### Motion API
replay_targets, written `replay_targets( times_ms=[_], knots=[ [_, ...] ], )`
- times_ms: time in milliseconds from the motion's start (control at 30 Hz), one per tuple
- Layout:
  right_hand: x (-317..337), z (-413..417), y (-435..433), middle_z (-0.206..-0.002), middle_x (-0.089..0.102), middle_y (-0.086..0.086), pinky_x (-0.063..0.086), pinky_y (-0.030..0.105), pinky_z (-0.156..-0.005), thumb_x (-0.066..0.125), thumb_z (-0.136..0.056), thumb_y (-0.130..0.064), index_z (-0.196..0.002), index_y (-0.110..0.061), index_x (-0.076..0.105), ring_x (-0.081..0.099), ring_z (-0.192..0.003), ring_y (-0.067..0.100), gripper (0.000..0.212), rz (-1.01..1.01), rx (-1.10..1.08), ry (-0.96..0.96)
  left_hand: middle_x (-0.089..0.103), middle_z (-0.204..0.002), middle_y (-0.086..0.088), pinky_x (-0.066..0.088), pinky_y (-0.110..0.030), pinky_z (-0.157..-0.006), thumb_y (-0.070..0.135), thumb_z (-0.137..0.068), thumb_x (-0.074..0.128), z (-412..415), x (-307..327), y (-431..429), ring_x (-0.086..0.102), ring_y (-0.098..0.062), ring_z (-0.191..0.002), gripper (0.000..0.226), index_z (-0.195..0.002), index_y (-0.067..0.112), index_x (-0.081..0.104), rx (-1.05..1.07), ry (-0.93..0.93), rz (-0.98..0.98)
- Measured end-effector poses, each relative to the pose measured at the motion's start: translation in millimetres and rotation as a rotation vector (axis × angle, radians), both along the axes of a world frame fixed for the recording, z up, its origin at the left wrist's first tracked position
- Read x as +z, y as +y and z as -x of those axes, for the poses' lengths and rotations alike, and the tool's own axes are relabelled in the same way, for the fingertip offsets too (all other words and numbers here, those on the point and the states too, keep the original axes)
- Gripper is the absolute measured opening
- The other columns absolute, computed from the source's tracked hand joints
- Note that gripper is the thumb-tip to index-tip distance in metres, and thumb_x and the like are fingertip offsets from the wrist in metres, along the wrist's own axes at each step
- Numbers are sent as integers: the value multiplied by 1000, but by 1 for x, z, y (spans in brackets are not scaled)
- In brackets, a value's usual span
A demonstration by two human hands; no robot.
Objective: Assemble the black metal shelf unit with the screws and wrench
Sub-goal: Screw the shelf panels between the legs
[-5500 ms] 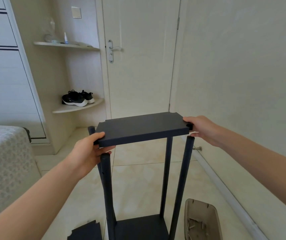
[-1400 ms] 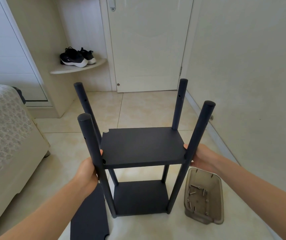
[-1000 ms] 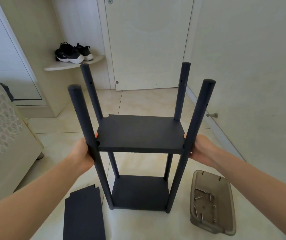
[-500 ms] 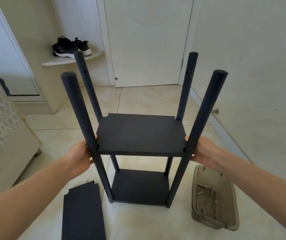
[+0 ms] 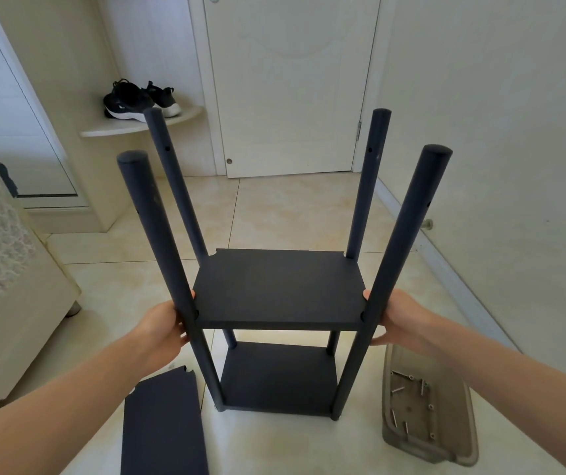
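While the shelf unit (image 5: 279, 378) stands on the tiled floor (image 5: 274, 214), we hold its middle board (image 5: 279, 289) level between the four poles (image 5: 158, 234). Our left hand (image 5: 161, 332) clasps the board's left edge, thumb on top; our right hand (image 5: 399, 320) clasps the right edge, fingers (image 5: 379, 341) curled underneath. A spare board (image 5: 163, 426) lies flat on the floor left of the unit, and a tray (image 5: 422, 449) with loose screws (image 5: 397, 389) sits just to its right.

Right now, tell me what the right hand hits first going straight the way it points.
The shelf: the right hand grips its right edge, beside the front pole, so it likely presses into that board.
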State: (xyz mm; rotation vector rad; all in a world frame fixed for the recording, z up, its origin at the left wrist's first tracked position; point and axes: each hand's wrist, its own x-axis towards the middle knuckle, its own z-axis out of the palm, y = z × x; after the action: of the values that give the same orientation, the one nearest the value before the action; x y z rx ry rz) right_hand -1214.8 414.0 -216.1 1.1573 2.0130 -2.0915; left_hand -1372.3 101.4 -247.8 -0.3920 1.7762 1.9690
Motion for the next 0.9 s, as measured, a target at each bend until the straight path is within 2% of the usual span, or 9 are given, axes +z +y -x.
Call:
replay_targets(
  times_ms=[67, 133, 367, 567, 667, 800, 900],
  knots=[
    [-1, -3, -1, -108, 61, 13, 40, 69, -97, 32, -106, -9, -103, -11, 59, 59, -105, 33, 28, 26, 13, 5, 62, -98, -7, 42, -42, -90, 18, -109, 41, 1, 0, 0, 59, -20, -89, 27, -99, 15, 66, 9, -12, -7],
    [-2, -5, -1, -111, 60, 11, 38, 71, -98, 32, -106, -10, -106, -13, 59, 57, -106, 33, 27, 53, 25, 21, 62, -98, -6, 42, -41, -89, 18, -109, 40, 1, 0, 1, 59, -19, -88, 27, -99, 15, 66, 13, -19, -8],
    [-9, -6, 0, -103, 56, 10, 31, 78, -98, 30, -105, -11, -90, -16, 56, 54, -105, 34, 30, 120, 46, 48, 64, -98, -7, 43, -41, -88, 17, -109, 37, 1, 2, 2, 60, -20, -89, 29, -102, 14, 65, 8, -8, 15],
    [-12, -7, -2, -104, 58, 9, 35, 77, -95, 31, -106, -13, -93, -16, 58, 56, -97, 30, 30, 118, 16, 75, 64, -98, -9, 44, -42, -89, 16, -110, 32, -6, 1, -1, 61, -23, -89, 33, -101, 14, 63, -5, 52, 69],
    [-13, -8, -3, -102, 58, 9, 35, 78, -94, 30, -106, -14, -92, -16, 58, 56, -97, 31, 31, 107, 7, 87, 65, -99, -11, 46, -42, -90, 16, -109, 35, -9, 1, -4, 63, -26, -92, 31, -100, 12, 64, 3, 118, 179],
    [-15, -9, -7, -111, 58, 9, 32, 78, -96, 29, -106, -15, -97, -16, 57, 55, -102, 31, 30, 119, -18, 98, 66, -98, -13, 52, -36, -75, 12, -106, 38, -17, -8, -11, 65, -27, -87, 29, -91, 9, 64, 83, 85, 345],
    [-16, -9, -9, -113, 57, 8, 30, 78, -98, 27, -107, -16, -100, -17, 57, 54, -102, 29, 30, 133, -42, 102, 69, -95, -13, 52, -30, -64, 10, -105, 38, -25, -11, -15, 69, -27, -82, 29, -94, 7, 65, 116, 46, 335]
  ],
)
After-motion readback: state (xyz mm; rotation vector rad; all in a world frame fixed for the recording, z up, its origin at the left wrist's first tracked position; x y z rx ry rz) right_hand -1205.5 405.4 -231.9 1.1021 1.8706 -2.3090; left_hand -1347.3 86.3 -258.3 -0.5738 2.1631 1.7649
